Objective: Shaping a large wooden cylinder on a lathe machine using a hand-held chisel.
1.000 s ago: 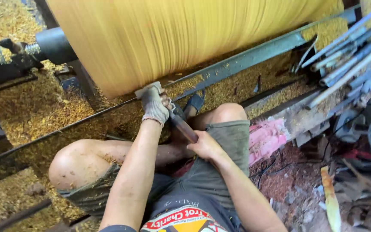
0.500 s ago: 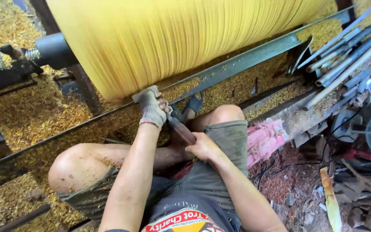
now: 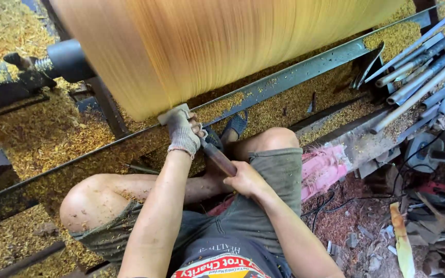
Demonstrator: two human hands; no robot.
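two hands clamped one long wood-handled turning chisel [image 3: 217, 157] at frame centre: gloved left hand [image 3: 182, 131] near the big yellow wooden cylinder [image 3: 222, 46], bare right hand [image 3: 245, 180] gripping the handle.

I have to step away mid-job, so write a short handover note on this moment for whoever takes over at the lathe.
Left hand, gloved, presses the tool's front end onto the metal tool rest, against the spinning wood cylinder.
Right hand, bare, grips the turning tool's wooden handle above the lap.
Done: cylinder looks round; shavings cover the floor.
Left: cannot tell how much more cutting is needed. Spare long tools lie to the right.
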